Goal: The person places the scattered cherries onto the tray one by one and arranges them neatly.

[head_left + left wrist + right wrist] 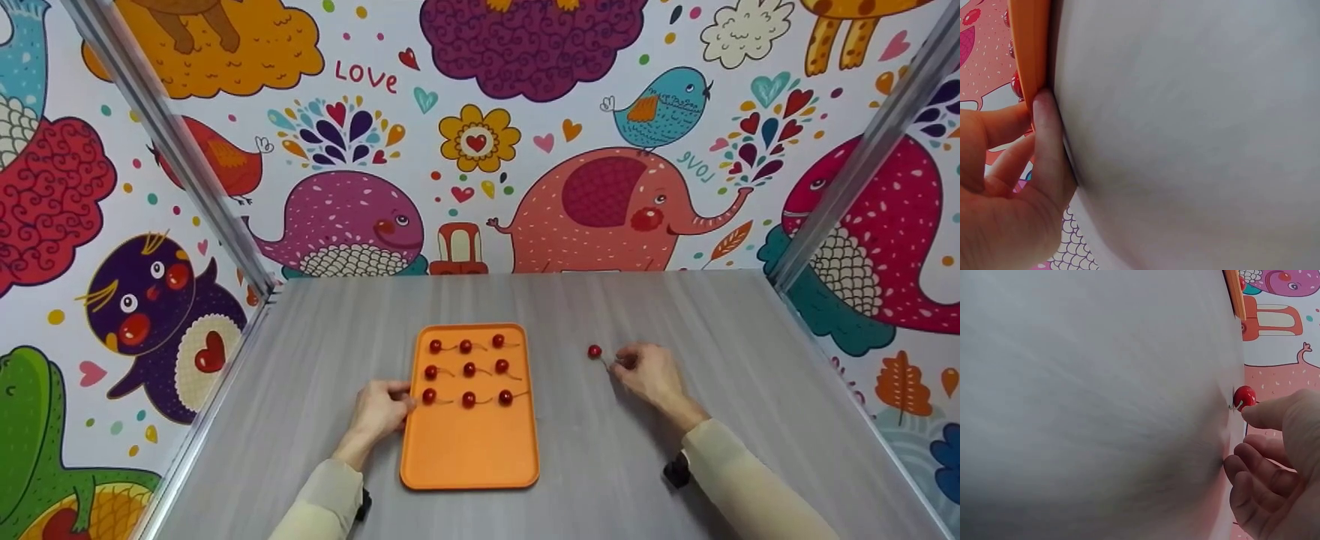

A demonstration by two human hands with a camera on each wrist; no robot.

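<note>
An orange tray (pixel 471 450) lies on the table, bearing several red cherries (pixel 469 369) in three rows of three, stems mostly toward the right. My left hand (pixel 377 409) holds the tray's left edge; in the left wrist view, thumb and fingers pinch the rim (pixel 1032 50). To the right of the tray, a single cherry (pixel 595 351) rests on the table, its stem pointing at my right hand (pixel 651 373). In the right wrist view a gap shows between my thumb and the other, loosely bent fingers beside that cherry (pixel 1244 397). Whether they touch the stem is unclear.
The grey wood-grain table (pixel 315 322) extends around the tray on all sides. Panels printed with cartoon animals (pixel 600 217) stand behind and at both sides. Metal posts (pixel 187 157) rise at the back corners.
</note>
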